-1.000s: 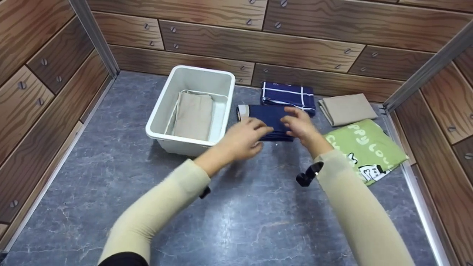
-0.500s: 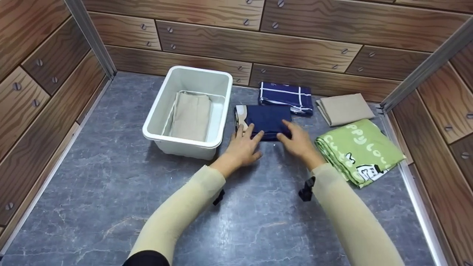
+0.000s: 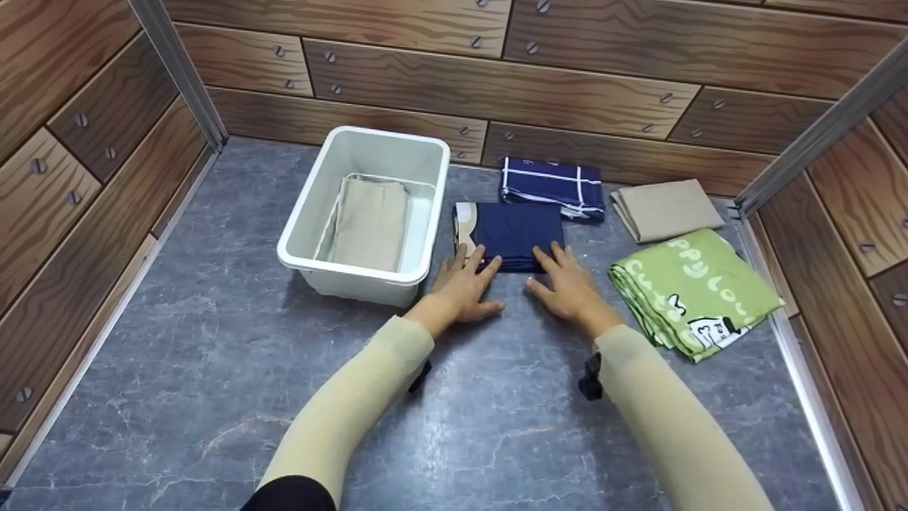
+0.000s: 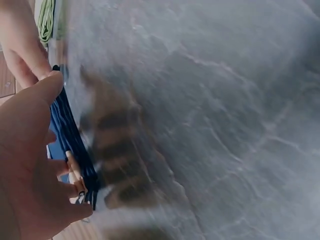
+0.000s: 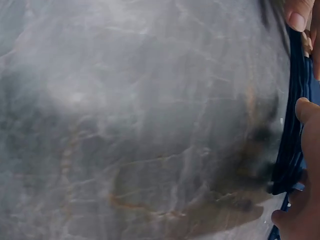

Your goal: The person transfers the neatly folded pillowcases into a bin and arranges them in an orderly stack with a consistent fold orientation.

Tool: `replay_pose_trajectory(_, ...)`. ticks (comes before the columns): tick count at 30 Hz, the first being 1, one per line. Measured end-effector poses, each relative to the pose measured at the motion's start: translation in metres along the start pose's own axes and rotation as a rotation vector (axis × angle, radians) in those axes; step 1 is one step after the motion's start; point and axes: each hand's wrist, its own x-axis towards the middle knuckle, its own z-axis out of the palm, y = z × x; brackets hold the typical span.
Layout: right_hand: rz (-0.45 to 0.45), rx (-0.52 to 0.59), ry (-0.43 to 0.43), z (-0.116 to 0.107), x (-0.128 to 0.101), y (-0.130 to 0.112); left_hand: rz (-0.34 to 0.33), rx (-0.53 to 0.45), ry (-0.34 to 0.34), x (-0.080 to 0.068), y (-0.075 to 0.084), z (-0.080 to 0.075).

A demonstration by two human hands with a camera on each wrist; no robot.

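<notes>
Left hand [image 3: 464, 284] and right hand [image 3: 564, 284], fingers flat and spread, press the navy folded cloth's [image 3: 516, 231] near edge. Right of it, the green cloth [image 3: 699, 284] reads "ppy Lov", partly cut off.

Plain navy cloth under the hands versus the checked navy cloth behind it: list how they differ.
The plain navy cloth is solid blue with a pale patch at its left end; the checked navy cloth carries white grid lines. The plain one has the left hand and right hand touching its near edge; the checked one lies untouched by the back wall. Both are folded flat on the grey table.
</notes>
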Motion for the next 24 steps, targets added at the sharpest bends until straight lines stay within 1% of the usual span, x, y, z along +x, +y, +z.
replay_pose_trajectory(5,-0.027,-0.024,0.003,0.006,-0.007,0.0,0.006,0.028,0.013,-0.006,-0.003,0.005)
replay_pose_trajectory(10,-0.025,-0.05,0.009,0.007,-0.017,-0.004,0.019,0.056,0.028,-0.011,-0.002,0.008)
replay_pose_trajectory(14,0.009,-0.079,0.005,0.004,-0.019,-0.011,0.015,0.128,0.065,-0.01,0.002,0.01)
replay_pose_trajectory(17,0.001,-0.096,0.02,0.0,-0.015,-0.016,0.011,0.177,0.079,-0.006,0.008,0.011)
replay_pose_trajectory(20,-0.036,-0.105,0.031,-0.004,-0.009,-0.017,0.004,0.171,0.063,-0.001,0.016,0.01)
replay_pose_trajectory(24,-0.069,-0.113,0.003,-0.005,-0.006,-0.013,-0.025,0.14,0.028,0.004,0.021,0.01)
